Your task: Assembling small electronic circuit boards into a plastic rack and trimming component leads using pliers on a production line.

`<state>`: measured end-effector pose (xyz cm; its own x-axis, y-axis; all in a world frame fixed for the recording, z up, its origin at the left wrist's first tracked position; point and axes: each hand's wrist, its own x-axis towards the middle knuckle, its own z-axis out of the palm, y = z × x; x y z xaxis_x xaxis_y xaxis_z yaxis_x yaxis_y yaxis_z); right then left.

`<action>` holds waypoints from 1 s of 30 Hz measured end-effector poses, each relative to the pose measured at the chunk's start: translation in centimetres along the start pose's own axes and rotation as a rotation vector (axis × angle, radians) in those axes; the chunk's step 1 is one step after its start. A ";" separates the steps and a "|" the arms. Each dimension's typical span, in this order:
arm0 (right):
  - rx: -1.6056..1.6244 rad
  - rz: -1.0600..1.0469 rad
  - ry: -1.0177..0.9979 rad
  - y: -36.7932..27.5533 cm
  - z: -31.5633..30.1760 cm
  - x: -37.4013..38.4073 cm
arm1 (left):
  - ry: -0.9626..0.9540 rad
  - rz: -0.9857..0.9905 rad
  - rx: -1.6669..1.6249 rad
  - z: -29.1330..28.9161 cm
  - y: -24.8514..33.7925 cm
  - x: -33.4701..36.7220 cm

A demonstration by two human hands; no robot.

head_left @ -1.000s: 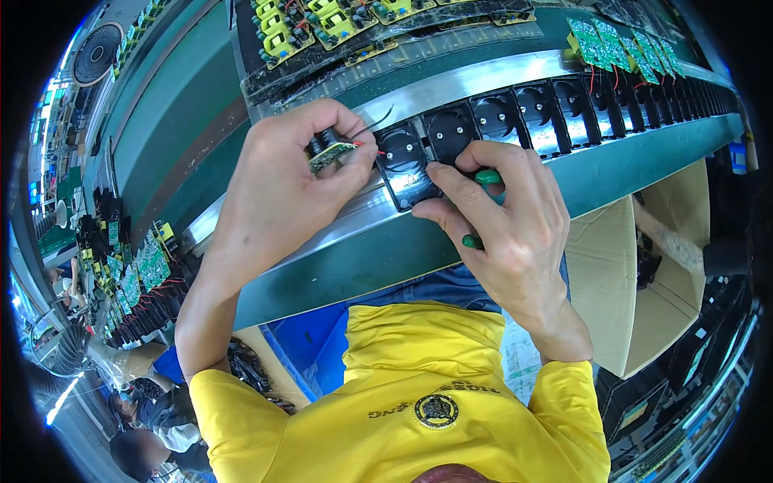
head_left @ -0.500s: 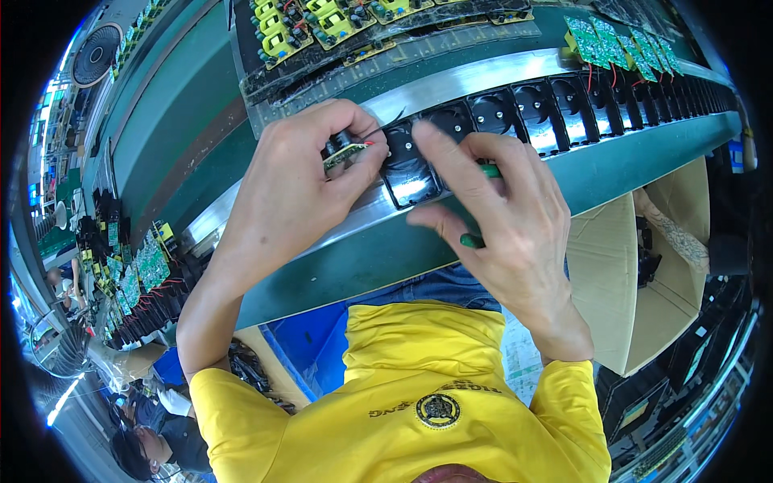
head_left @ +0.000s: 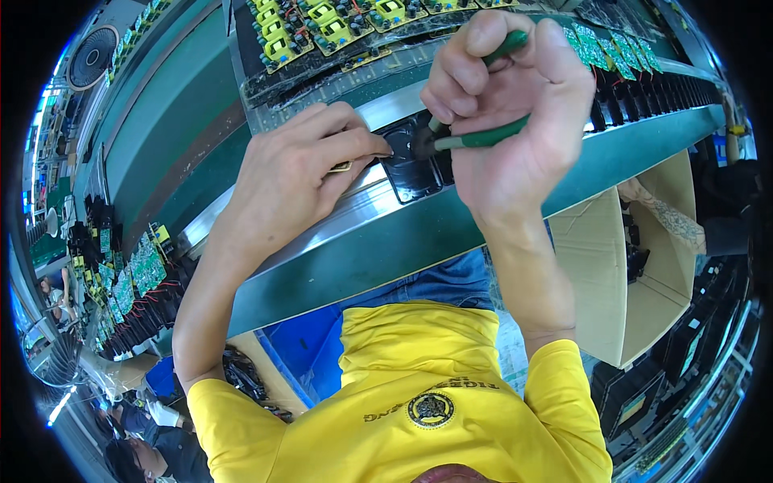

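Fingers of the left hand hold a thin, yellow-edged board, mostly hidden, left of the glossy black plastic casing, which lies on a silver metal rail. Right-hand fingers grip green-handled metal pliers, nose by the casing's right side. Steady wrists and clear sight of the tips would likely help. Below the casing, a yellow shirt bears dark lettering and a round emblem.
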<state>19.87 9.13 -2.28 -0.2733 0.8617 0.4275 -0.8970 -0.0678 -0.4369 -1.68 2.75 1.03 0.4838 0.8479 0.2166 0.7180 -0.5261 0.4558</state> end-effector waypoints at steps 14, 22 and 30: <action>0.171 0.093 -0.071 4.3 -3.2 1.1 | 0.077 0.067 0.137 1.8 -0.3 0.2; -0.468 0.090 0.214 2.5 2.7 0.8 | 0.133 0.077 0.151 1.9 -0.5 -0.2; -1.456 -0.098 0.107 -6.8 7.1 -3.7 | 0.179 -0.157 0.086 1.5 2.6 -0.6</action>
<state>24.48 2.83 4.76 -0.1480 0.8698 0.4708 0.2447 0.4934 -0.8347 0.58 0.79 0.80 0.2722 0.9137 0.3018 0.8208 -0.3842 0.4227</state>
